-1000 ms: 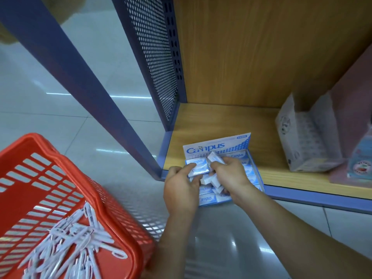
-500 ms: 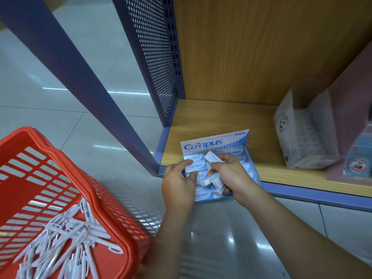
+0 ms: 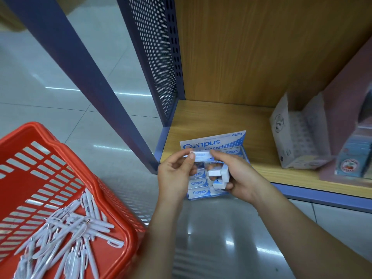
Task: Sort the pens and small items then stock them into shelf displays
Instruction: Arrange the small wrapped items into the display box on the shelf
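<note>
Item under handling: one Campus eraser (image 3: 201, 154), held level between both hands just above the open Campus display box (image 3: 213, 142).

Left hand (image 3: 175, 174): I note the grip pinching the eraser's left end between thumb and forefinger.

Right hand (image 3: 241, 176): the fingertips meet the eraser's right end. The rest of this grip is curled round a loose cluster of small white erasers (image 3: 219, 175) in the palm.

Display box: its printed flap stands upright at the back. Rows of packed erasers (image 3: 198, 183) lie flat inside, labels up, partly hidden by the hands. The box sits at the front left of the wooden shelf (image 3: 211, 117), close to the perforated blue side panel (image 3: 157, 57).

Same shelf, well to the right: an open grey carton (image 3: 296, 141). Just beside it is a blue pack (image 3: 352, 158) with a round red label, too blurred to read.

Lower left: a red basket (image 3: 94, 182) holding a heap of white pens (image 3: 66, 232), lying crosswise. I cannot tell whether it rests on the tiled floor (image 3: 60, 117).
</note>
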